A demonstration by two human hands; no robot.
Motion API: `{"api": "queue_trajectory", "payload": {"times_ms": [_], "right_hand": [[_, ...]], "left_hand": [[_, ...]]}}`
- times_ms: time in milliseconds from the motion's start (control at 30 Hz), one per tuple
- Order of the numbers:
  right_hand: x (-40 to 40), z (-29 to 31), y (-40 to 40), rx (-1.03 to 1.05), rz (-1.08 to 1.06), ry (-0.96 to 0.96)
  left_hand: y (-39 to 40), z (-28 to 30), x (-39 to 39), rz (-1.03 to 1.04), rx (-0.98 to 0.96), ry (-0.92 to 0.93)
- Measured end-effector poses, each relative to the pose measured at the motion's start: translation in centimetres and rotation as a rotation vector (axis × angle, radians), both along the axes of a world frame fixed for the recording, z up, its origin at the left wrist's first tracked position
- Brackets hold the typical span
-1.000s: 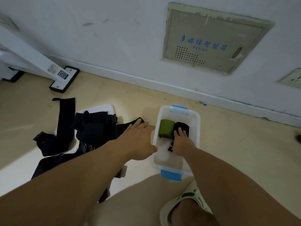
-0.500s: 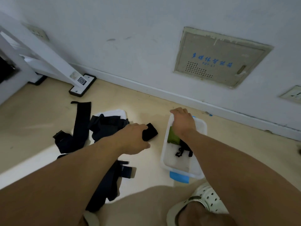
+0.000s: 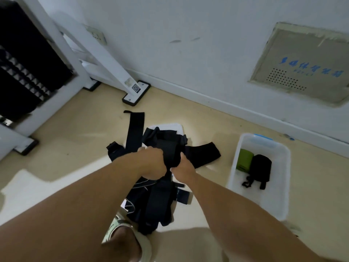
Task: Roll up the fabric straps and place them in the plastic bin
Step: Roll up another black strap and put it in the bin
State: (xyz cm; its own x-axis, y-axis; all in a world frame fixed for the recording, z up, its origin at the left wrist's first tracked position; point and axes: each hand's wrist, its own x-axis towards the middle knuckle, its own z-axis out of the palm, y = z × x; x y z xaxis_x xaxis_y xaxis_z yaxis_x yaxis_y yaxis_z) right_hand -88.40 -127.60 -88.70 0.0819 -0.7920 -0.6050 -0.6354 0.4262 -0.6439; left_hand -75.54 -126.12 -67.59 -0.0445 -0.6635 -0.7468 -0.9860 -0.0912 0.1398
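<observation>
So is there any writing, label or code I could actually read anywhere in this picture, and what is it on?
Blue characters on the wall panel: a row of script with a smaller line beneath, too blurred to read.
Sticker on the white stand's foot: a square code pattern with no legible words.
Plastic bin, rolled straps and the black strap pile: no text visible.

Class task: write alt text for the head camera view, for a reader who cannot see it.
Both hands, left and right, grip a black strap above a pile of dark straps on the floor. To the right, a white plastic bin holds one green roll and one black roll.
</observation>
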Motion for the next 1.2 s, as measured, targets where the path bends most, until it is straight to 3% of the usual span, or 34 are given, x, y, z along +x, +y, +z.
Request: {"api": "queue_trajectory", "payload": {"times_ms": [133,267,433,633,767,867,1000,1200], "right_hand": [[2.0,0.3,-1.5,-0.076,-0.034,-0.007],[4.3,0.5,-3.3,0.137,-0.342,-0.186],[5.4,0.8,-2.5,0.208,-0.304,-0.247],[3.6,4.3,-3.6,-0.027,-0.260,-0.210],[1.3,10.6,-6.5,-0.145,-0.377,-0.332],[-0.6,17.5,-7.8,-0.210,-0.391,-0.442],[-3.0,26.4,-7.3,-0.311,-0.316,-0.542],[-6.2,34.8,-2.8,-0.436,-0.094,-0.547]], "left_hand": [[-0.5,-0.2,1.8,-0.007,-0.024,-0.052],[-0.8,-0.1,3.2,-0.002,-0.034,-0.104],[-1.0,0.8,3.6,0.005,-0.068,-0.113],[-0.5,0.9,5.3,0.041,-0.087,-0.116],[-0.6,1.9,5.6,0.073,-0.170,-0.058],[-0.6,2.7,5.0,0.130,-0.292,0.075],[0.0,4.6,3.1,0.261,-0.440,0.411],[1.3,7.9,0.0,0.333,-0.327,0.877]]}}
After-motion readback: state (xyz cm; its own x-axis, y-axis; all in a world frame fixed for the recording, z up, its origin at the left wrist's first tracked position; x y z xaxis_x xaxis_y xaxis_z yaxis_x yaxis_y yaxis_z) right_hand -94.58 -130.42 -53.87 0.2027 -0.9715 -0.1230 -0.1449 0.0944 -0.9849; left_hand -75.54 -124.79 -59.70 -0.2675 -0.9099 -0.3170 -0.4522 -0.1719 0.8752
